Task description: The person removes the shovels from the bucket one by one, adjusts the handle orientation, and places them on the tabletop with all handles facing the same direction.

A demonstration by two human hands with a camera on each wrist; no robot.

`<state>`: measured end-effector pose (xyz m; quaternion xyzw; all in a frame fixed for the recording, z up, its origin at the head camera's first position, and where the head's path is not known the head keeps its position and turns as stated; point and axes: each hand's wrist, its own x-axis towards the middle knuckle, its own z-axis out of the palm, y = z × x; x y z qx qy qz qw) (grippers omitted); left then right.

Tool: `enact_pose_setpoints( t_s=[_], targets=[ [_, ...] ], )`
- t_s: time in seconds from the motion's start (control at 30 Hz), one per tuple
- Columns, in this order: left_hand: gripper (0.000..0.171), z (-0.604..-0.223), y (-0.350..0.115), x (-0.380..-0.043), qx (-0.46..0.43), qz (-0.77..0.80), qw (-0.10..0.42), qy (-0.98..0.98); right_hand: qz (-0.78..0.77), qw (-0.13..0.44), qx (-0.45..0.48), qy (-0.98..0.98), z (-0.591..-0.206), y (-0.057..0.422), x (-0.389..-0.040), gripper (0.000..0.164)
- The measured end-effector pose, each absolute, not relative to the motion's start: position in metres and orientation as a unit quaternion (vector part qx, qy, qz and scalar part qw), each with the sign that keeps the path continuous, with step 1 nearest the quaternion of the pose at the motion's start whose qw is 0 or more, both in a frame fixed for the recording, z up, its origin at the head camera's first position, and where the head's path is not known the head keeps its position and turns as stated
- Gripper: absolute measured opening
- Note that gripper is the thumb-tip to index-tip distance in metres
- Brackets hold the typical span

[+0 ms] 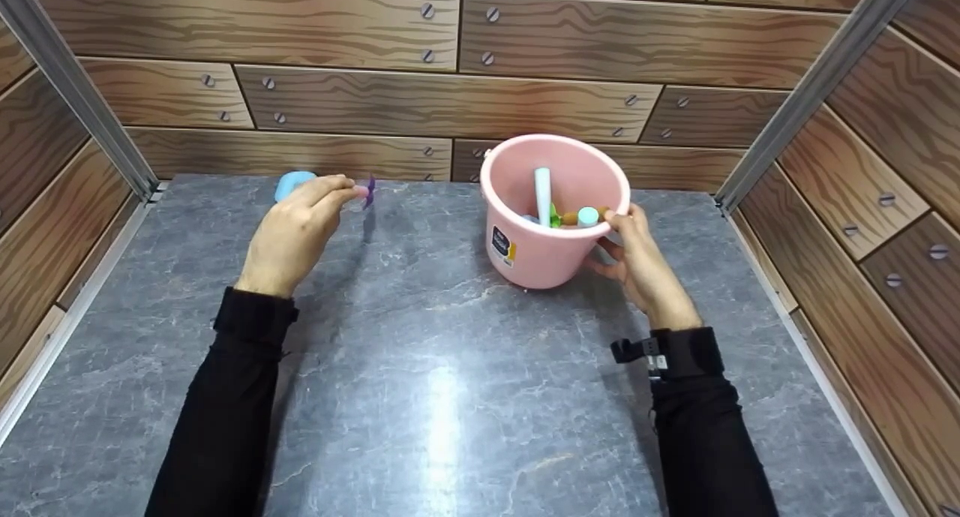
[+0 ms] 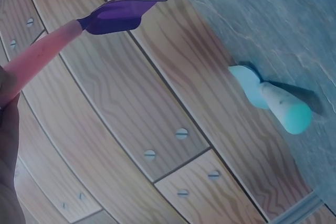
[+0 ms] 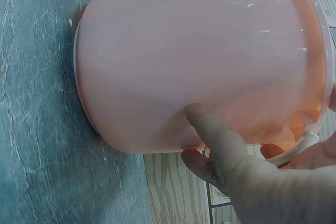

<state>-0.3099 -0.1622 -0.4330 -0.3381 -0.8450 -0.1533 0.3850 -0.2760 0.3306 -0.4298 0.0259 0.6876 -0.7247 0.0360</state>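
My left hand [image 1: 296,228] pinches a toy shovel [image 2: 47,53] by its pink handle, the purple blade pointing right in the head view and raised above the tabletop. Just beyond that hand lies a light blue toy shovel [image 2: 283,103] at the table's back edge, partly hidden by the hand in the head view. My right hand [image 1: 641,258] grips the pink bucket [image 1: 536,254] at its right rim, with fingers against the outer wall. Inside the bucket are a pale blue handle [image 1: 542,194], a teal-ended piece [image 1: 588,217], an orange-brown piece and something green.
A grey marbled tabletop [image 1: 375,314] carries everything. Wood-patterned panels [image 1: 442,97] stand behind it and on both sides, meeting at metal corner posts [image 1: 90,89]. The bucket stands near the back panel, right of the middle.
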Motion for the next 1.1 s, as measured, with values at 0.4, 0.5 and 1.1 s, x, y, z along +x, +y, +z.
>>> enact_pose_setpoints(
  t_s=[0.4, 0.5, 1.1],
  targets=[
    [0.036, -0.440, -0.173, -0.308, -0.341, -0.166, 0.359, -0.853, -0.728, 0.035, 0.028, 0.684, -0.430, 0.331, -0.276, 0.071],
    [0.038, -0.441, -0.175, -0.309, -0.342, -0.167, 0.355, -0.854, -0.729, 0.035, 0.029, 0.683, -0.429, 0.331, -0.276, 0.071],
    [0.037, -0.446, -0.184, -0.308, -0.310, -0.191, 0.292, -0.884, -0.730, 0.037, 0.027, 0.682, -0.429, 0.331, -0.275, 0.075]
  ],
)
